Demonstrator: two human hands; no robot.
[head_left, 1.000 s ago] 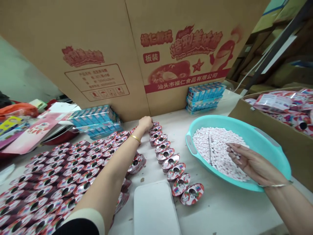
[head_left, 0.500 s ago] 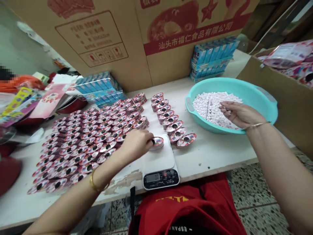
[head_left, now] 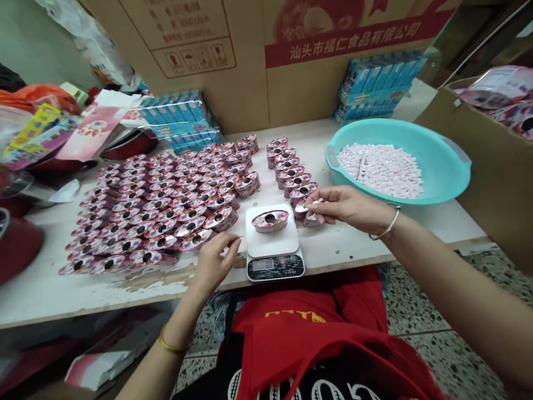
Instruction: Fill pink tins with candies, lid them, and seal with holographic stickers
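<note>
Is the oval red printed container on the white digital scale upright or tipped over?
Upright: the oval red printed container stands on the white digital scale, with its dark round hole facing up.

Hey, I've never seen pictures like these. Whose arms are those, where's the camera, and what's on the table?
There's no machine: those arms belong to one person, bare-handed, and every picture comes from a camera worn on their head. On the white table stands a small scale with one oval pack on it. Similar packs stand in rows to its left, and a shorter row runs behind it. The turquoise basin holds small pale pieces. The right hand pinches some similar bits; the left hand is beside the scale, with nothing visible in it.
</note>
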